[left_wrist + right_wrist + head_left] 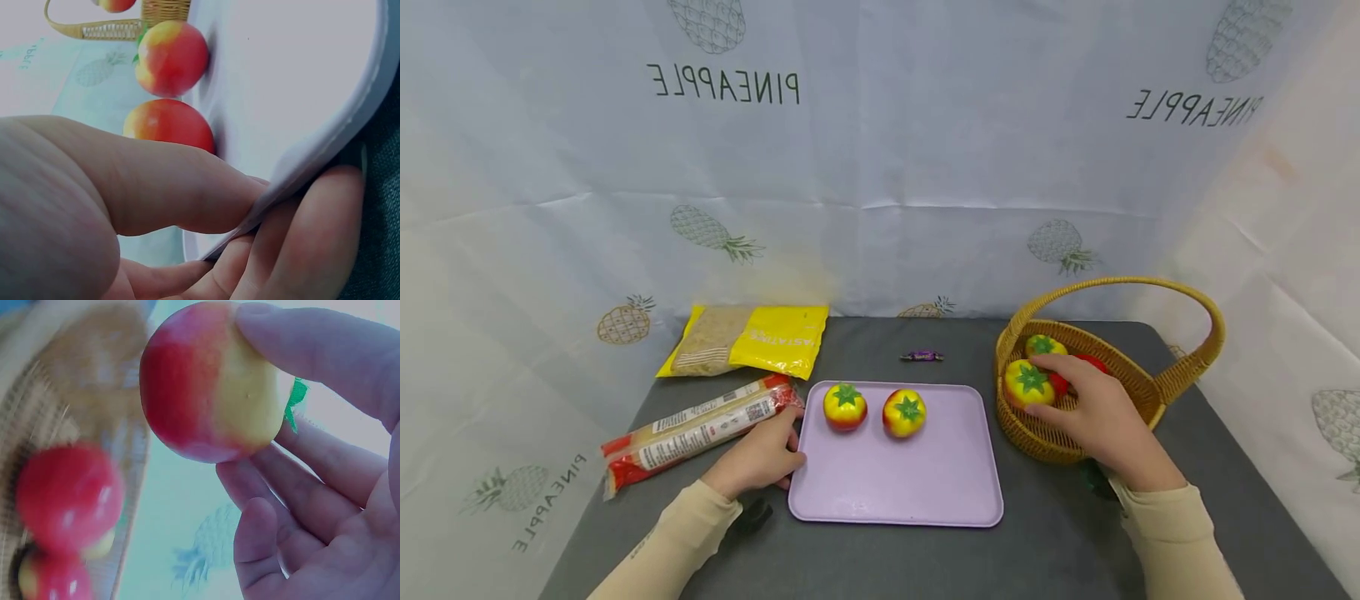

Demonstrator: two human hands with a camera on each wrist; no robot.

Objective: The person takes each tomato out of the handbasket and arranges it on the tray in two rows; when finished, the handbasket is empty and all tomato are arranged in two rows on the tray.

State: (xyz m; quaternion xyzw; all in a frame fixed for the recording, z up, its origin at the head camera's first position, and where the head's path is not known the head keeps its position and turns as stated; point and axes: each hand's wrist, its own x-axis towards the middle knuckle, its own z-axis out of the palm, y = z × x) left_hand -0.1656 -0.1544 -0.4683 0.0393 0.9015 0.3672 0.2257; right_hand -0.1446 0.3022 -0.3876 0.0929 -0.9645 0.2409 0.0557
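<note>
My left hand [762,454] grips the left edge of a lilac tray [895,487], thumb on top and fingers curled underneath. Two red-and-yellow toy tomatoes with green leaf tops, a left one [845,407] and a right one [904,413], sit toward the tray's far side. Over the wicker basket [1041,447], my right hand [1101,417] pinches another toy tomato [212,381] between thumb and fingers. Further tomatoes lie in the basket, one yellow-topped [1045,346] and a red one [72,497]; the hand partly hides the contents in the head view.
A tall handle [1120,281] arches over the basket. Left of the tray lie red-ended noodle packs [700,429], with a yellow pasta bag [782,337] behind them. A small purple-wrapped candy [922,356] lies beyond the tray. Pineapple-print curtain [887,167] surrounds the grey table.
</note>
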